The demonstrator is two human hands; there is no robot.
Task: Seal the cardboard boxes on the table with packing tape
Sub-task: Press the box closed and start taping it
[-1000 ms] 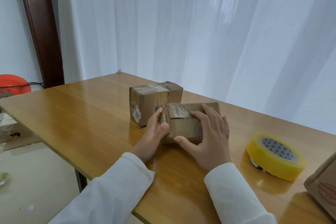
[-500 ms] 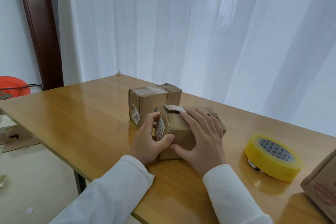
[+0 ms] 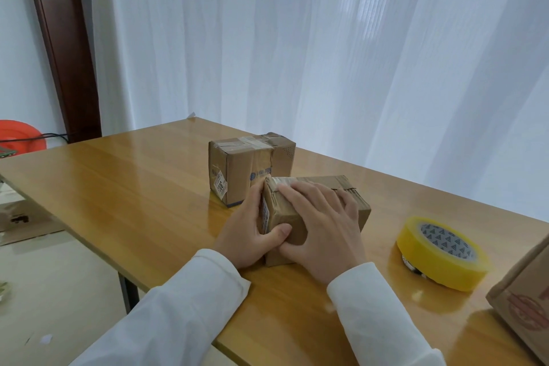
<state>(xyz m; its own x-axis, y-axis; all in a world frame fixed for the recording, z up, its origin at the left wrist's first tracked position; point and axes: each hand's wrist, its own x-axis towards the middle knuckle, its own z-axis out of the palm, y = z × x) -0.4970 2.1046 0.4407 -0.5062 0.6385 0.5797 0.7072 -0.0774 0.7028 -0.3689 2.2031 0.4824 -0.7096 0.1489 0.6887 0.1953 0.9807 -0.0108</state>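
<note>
A small cardboard box (image 3: pixel 361 208) lies near the front of the wooden table (image 3: pixel 124 187), with clear tape over its near end. My left hand (image 3: pixel 246 234) grips that end, thumb hooked over the lower corner. My right hand (image 3: pixel 323 223) lies flat on the top, fingers spread and pressing the tape down. Just behind it stands a second taped box (image 3: pixel 246 166) bearing a label. A yellow roll of packing tape (image 3: pixel 442 252) lies flat on the table to the right, apart from both hands.
The corner of a third cardboard box (image 3: pixel 525 300) juts in at the right edge. White curtains hang behind the table. To the left, beyond the table edge, are an orange tub (image 3: pixel 20 136) and flattened cardboard (image 3: pixel 23 220) on the floor.
The small box has turned so its taped end faces left. My left thumb has wrapped over its corner, and my right hand has slid forward along the top.
</note>
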